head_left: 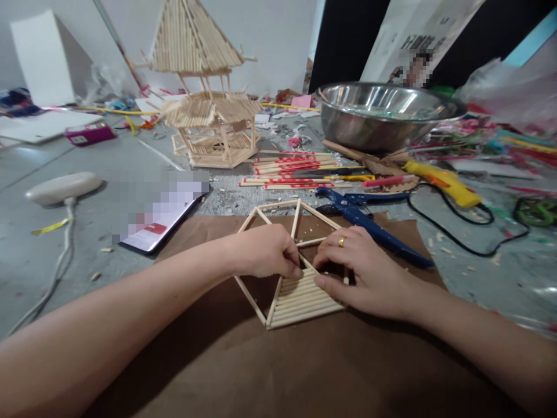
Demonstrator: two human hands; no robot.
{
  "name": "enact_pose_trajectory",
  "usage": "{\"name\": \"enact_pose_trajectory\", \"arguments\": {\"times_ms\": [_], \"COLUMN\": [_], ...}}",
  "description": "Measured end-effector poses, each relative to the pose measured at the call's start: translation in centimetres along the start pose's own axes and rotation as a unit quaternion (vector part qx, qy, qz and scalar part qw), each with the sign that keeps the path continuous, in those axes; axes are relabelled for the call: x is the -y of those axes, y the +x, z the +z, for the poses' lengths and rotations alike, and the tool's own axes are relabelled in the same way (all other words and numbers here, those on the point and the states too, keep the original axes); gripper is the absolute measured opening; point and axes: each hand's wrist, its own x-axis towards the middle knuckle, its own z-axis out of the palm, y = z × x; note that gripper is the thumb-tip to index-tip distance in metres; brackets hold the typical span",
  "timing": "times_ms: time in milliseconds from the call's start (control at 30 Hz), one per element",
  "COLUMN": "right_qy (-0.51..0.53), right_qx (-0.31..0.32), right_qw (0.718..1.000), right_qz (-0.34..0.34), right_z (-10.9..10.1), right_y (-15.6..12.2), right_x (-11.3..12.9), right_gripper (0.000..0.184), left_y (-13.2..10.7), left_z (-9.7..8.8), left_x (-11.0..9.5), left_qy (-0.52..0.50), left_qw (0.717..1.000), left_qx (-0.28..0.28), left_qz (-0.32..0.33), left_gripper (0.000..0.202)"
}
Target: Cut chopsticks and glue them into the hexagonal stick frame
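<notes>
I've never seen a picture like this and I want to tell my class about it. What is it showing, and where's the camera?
There's no robot here! Each grip is a person's bare hand, and the camera sits on that person's head, looking forward and down. So you see what they see.

The left grip pinches close over a flat frame of thin sticks; I can't tell whether it holds a stick. The right grip, with a gold ring, rests on the frame's other side.

Under the frame is a brown sheet. Around it are a phone, a blue tool and red-marked sticks. Farther back stand a little stick tower and a metal bowl.
</notes>
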Motion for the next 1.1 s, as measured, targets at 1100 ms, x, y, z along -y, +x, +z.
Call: {"name": "enact_pose_trajectory", "arguments": {"times_ms": [1100], "right_qy": [-0.01], "right_qx": [0.001], "right_qw": [1.0], "right_qz": [-0.004], "right_z": [-0.04], "right_y": [0.04], "right_x": [-0.02], "right_gripper": [0.017], "left_y": [0.08], "left_z": [-0.04], "left_x": [0.06], "left_qy": [0.006], "left_qw": [1.0], "left_qx": [-0.018], "left_qz": [0.0], "left_gripper": [0.023]}}
